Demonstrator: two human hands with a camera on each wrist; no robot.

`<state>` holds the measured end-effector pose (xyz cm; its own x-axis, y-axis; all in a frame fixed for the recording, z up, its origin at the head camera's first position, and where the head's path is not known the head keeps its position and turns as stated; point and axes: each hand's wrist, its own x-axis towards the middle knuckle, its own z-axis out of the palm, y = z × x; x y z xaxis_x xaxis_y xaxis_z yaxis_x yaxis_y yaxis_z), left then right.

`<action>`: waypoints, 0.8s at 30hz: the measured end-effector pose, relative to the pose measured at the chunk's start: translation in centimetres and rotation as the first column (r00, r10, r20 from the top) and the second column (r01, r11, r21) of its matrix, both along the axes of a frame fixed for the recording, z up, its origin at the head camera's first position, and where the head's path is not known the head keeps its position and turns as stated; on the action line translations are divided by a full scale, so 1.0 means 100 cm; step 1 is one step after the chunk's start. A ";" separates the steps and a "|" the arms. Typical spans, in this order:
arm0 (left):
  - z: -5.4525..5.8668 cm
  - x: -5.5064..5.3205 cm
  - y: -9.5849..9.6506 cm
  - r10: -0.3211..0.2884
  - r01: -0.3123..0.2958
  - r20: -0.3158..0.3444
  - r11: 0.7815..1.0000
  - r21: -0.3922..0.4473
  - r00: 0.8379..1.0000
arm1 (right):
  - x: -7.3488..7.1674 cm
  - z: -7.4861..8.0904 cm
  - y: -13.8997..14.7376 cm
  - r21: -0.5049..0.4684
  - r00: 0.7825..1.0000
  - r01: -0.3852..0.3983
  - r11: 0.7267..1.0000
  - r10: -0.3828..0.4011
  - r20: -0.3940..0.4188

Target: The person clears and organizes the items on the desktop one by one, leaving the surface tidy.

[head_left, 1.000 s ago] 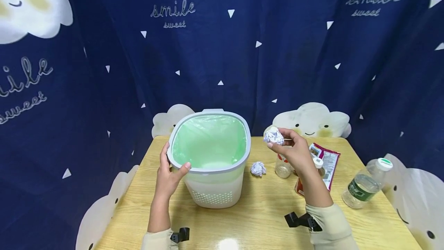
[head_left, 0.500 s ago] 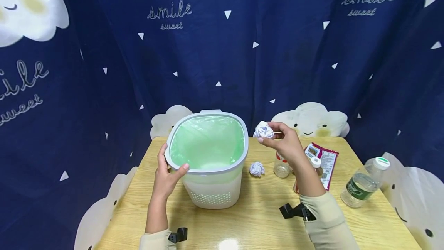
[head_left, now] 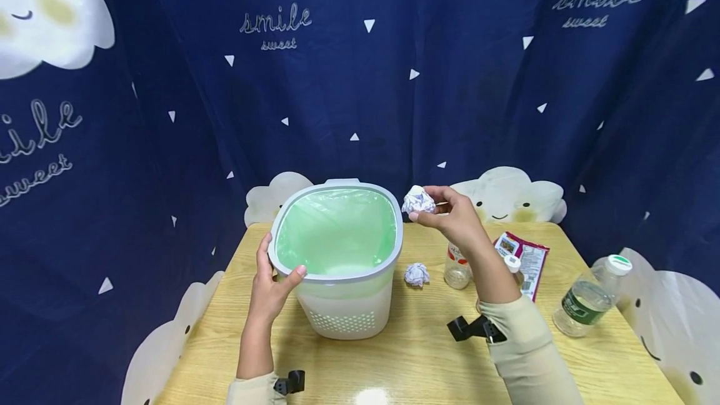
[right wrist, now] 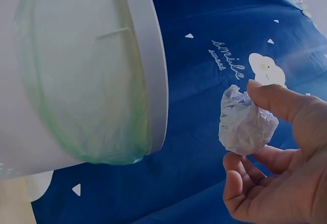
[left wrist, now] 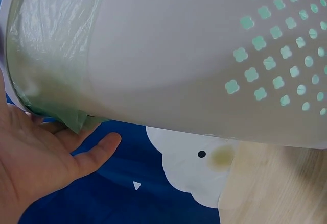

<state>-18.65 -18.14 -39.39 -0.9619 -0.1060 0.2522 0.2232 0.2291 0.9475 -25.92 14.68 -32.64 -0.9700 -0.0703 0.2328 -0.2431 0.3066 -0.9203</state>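
A pale trash bin (head_left: 343,324) with a green liner bag (head_left: 337,230) stands upright on the table. My left hand (head_left: 270,292) grips its rim at the front left corner, thumb over the edge and fingers along the outer side; in the left wrist view the fingers (left wrist: 97,150) show beside the bin wall. To the right of the rim and at about its height, my right hand (head_left: 455,214) pinches a crumpled paper ball (head_left: 419,200) between thumb and fingers. In the right wrist view this paper ball (right wrist: 245,124) hangs apart from the bin.
A second paper ball (head_left: 417,274) lies right of the bin. Beyond it stand a small clear bottle (head_left: 457,270) and a white-capped bottle (head_left: 513,264), partly behind the right arm. A red and white snack packet (head_left: 534,264) and a green-labelled water bottle (head_left: 585,302) are farther right.
My right hand has moved left and slightly up with the paper ball, closer to the bin's rim. The left hand keeps its place on the rim.
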 end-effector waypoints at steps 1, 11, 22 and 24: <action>0.000 0.000 0.000 -0.005 0.005 -0.001 1.000 0.005 1.000 | -0.001 0.001 -0.001 -0.006 1.000 -0.004 1.000 0.004 -0.003; -0.006 -0.001 0.001 -0.023 0.023 -0.020 0.999 0.029 1.000 | -0.010 0.012 -0.013 -0.036 0.999 -0.049 0.998 0.049 0.005; -0.004 -0.001 -0.002 -0.014 0.014 0.000 1.000 0.014 1.000 | -0.017 0.028 -0.029 -0.013 0.994 -0.113 0.993 0.113 -0.005; -0.003 -0.001 -0.002 -0.009 0.009 -0.001 1.000 0.009 1.000 | -0.019 0.033 -0.033 0.005 0.992 -0.125 0.992 0.125 -0.005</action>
<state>-18.73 -18.31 -39.70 -0.9624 -0.1000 0.2526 0.2264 0.2188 0.9491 -27.81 11.35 -29.37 -0.9523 -0.1924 0.2370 -0.2844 0.2776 -0.9176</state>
